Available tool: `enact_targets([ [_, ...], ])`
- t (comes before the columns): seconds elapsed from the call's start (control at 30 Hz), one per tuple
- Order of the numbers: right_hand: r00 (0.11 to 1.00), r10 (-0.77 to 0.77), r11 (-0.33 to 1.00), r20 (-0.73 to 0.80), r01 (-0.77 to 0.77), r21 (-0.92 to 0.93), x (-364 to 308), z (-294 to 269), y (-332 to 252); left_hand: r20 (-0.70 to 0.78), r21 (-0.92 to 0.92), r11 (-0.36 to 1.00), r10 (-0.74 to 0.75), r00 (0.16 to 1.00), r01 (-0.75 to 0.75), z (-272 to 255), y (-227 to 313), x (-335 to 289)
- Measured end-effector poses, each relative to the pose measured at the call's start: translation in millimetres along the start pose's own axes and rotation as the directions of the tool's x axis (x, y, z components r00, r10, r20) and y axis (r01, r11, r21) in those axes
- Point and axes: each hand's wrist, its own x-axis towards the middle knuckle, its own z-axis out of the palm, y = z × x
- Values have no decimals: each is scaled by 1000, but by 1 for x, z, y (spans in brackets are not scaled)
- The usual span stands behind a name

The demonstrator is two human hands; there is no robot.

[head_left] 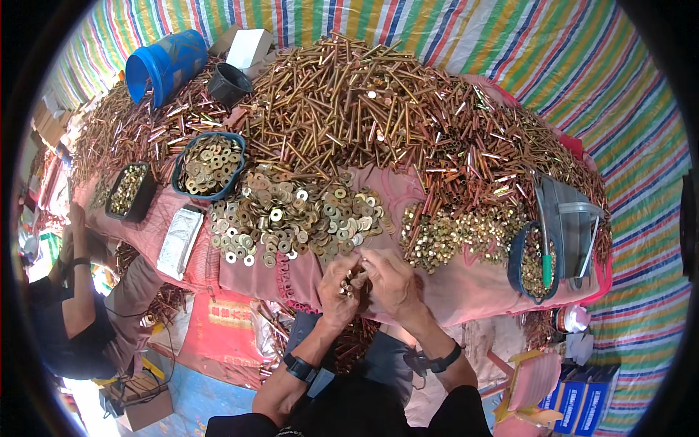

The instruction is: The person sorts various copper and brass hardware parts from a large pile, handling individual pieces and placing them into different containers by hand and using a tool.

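Note:
My left hand [338, 295] is closed round a small bundle of brass-coloured bolts [346, 290], their ends pointing toward me. Close against it, my right hand [392, 282] has its fingertips pinched together at the top of the bundle; what they grip is too small to make out. Both hands are at the near edge of the pink cloth [459, 288]. Just beyond them lies a spread of flat round washers [291, 218]. To the right of the washers is a heap of small brass-coloured nuts [466, 233].
A large pile of metal rods [349, 109] covers the far side. Tubs of washers [211, 166] and small parts [129, 191] stand left; a tub of nuts [534, 266] stands right. A blue bucket [164, 69] lies tipped. Another person [80, 298] works at left.

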Motion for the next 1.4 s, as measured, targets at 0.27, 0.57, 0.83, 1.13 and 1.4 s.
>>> enact_targets([
  [0.27,934,346,920,-93,-357,-160,-27,-37,1,-11,38,998,56,998,-56,0,-2,0],
  [0.57,856,515,780,-41,-488,-392,-55,-61,27,6,1,999,38,999,-38,2,-5,-2],
  [0.83,808,589,728,-18,-541,-420,-44,-48,41,24,13,1000,27,999,-27,3,-8,-4],
  [1.13,652,728,515,212,-724,459,-28,-49,17,76,17,999,38,996,-40,1,-10,-5],
  [1.4,948,288,877,133,-317,361,5,-27,-6,110,24,996,79,991,-82,-2,-2,-2],
])
